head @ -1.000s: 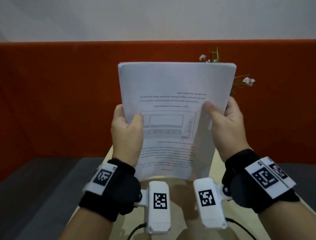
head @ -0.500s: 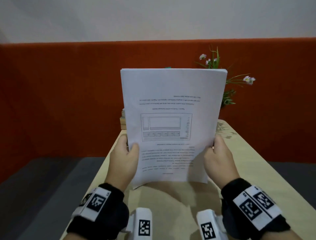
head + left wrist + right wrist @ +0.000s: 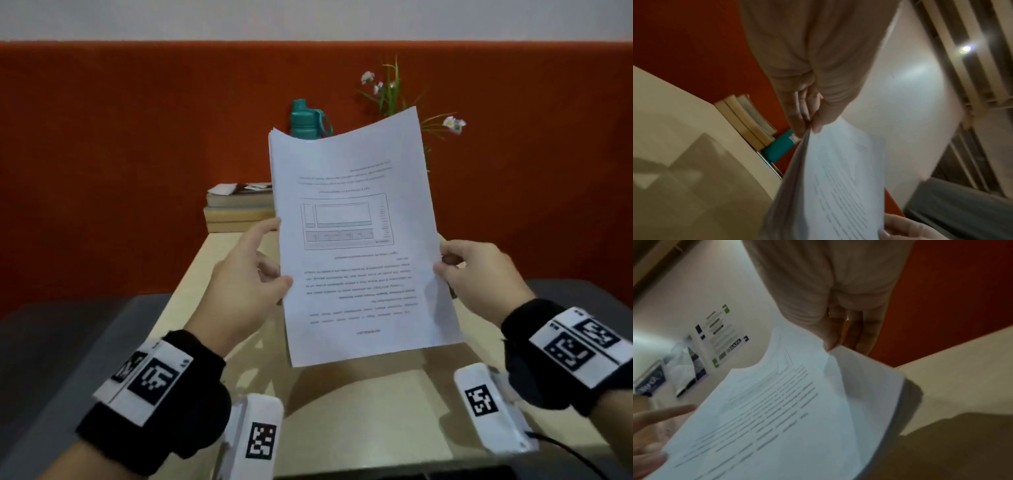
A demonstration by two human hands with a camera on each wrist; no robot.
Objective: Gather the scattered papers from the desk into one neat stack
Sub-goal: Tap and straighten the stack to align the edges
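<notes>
Papers, a white printed stack (image 3: 359, 240), up off the pale wooden desk (image 3: 342, 421), tilted and standing on end between your hands! Your left hand (image 3: 239, 291) pinches the left edge, thumb in front, forefinger stretched upward. Your right hand (image 3: 479, 274) grips the right edge, fingers curled behind. Behind the sheets sit a teal plastic bottle (image 3: 305, 120), stacked books (image 3: 236, 209) and a flowering plant (image 3: 390, 89).
</notes>
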